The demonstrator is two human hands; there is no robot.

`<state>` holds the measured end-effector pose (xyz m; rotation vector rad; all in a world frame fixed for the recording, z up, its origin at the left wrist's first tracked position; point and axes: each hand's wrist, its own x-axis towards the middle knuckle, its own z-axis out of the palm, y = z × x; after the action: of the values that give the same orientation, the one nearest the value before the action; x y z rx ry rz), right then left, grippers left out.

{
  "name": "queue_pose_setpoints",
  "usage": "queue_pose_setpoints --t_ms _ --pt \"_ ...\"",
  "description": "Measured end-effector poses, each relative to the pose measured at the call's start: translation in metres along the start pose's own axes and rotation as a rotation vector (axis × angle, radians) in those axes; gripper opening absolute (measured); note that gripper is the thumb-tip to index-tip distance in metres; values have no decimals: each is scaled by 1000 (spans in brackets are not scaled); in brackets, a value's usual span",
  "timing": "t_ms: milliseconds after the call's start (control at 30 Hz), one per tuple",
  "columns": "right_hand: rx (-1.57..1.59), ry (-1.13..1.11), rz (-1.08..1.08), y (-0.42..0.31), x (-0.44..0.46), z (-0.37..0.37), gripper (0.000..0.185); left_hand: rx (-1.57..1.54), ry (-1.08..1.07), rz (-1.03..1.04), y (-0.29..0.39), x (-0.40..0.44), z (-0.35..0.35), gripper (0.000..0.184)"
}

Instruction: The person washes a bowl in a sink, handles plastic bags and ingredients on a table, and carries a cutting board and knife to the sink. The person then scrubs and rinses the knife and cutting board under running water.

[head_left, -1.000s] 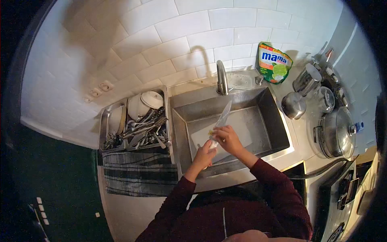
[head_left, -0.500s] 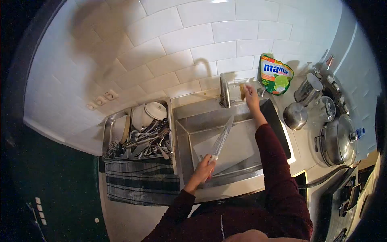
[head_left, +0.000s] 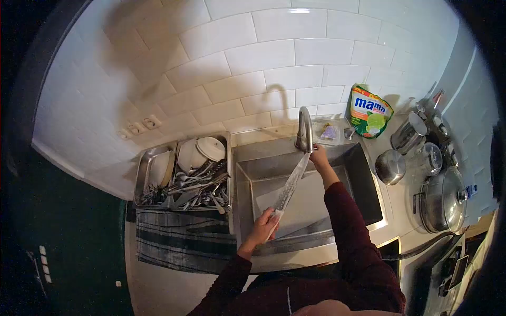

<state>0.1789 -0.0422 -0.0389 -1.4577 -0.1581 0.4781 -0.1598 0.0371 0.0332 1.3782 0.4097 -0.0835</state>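
My left hand (head_left: 263, 230) is closed round the handle of a knife (head_left: 291, 184). The blade, wet or foamy looking, slants up over the sink (head_left: 247, 158) and its tip comes close under the tap (head_left: 304, 124). At the tap's right side my right hand (head_left: 319, 157) has its fingers closed at the tap lever, which they mostly hide. Below the knife, a pale flat board (head_left: 305, 205) lies on the sink floor. Behind the right hand, a purple sponge (head_left: 330, 131) sits in a clear tray.
Left of the sink, metal trays (head_left: 230, 158) hold cutlery and white dishes, with a striped towel (head_left: 182, 237) in front. A green detergent pouch (head_left: 369, 111), a steel pot (head_left: 390, 167), a jar (head_left: 429, 159) and a lidded pan (head_left: 445, 203) stand on the right.
My right hand has let go of the sponge at the back tray and moved to the tap's side. The knife stays in my left hand. The view has shifted slightly.
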Motion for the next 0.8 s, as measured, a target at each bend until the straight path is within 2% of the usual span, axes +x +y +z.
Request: queue_pose_setpoints --t_ms 133,233,333,433,533,633,733,800 --pt "-95 90 -31 -4 -4 9 41 -9 21 4 4 -1 0 34" --pt "-404 262 -251 -18 -21 19 24 40 -5 23 -5 5 -5 33" --pt "-491 228 -247 -13 -16 14 56 16 -26 14 3 2 -3 32" --pt "-604 266 -293 -6 -9 13 51 17 -24 39 1 3 -3 28" --pt "-555 233 -282 -6 -11 10 46 -32 -26 22 -1 4 -2 23" --pt "-586 208 -372 6 1 3 43 -61 -41 35 0 4 -1 22" --pt "-496 172 -175 11 10 -2 28 0 -21 27 2 2 0 22" --pt "-515 180 -207 11 10 -3 29 -11 -40 19 3 2 0 22"
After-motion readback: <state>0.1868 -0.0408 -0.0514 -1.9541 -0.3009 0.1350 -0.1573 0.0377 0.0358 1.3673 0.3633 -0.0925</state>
